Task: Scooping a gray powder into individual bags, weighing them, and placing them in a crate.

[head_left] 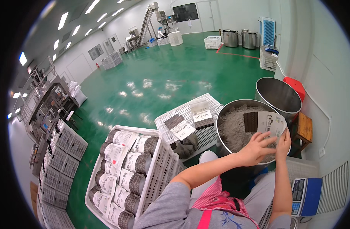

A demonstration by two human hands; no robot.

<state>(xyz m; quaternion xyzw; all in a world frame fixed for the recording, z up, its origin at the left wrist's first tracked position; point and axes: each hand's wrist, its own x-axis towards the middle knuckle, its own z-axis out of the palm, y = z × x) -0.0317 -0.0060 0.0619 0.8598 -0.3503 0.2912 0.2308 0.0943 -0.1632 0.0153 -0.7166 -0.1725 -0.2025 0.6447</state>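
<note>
A flat brown-and-white pouch (272,123) is held over a large steel drum (225,147) of grey, powdery material (231,126). Pinched at the pouch's lower right edge is my right hand (283,144). My left hand (259,148) lies along the lower edge with its fingers apart, seeming to touch the pouch. Left of the drum, flat pouches (179,128) and a stack of similar ones (201,116) rest on a white slatted crate (211,100). A dark crumpled cloth or bag (185,147) lies at that crate's near corner.
Filled brown-and-white pouches (131,179) fill a white crate (159,168) on my left. An open steel drum (280,95) stands behind the working drum, near a wooden stool (304,129). A blue scale (310,196) sits at lower right. Stacked crates (64,152) and machinery line the left.
</note>
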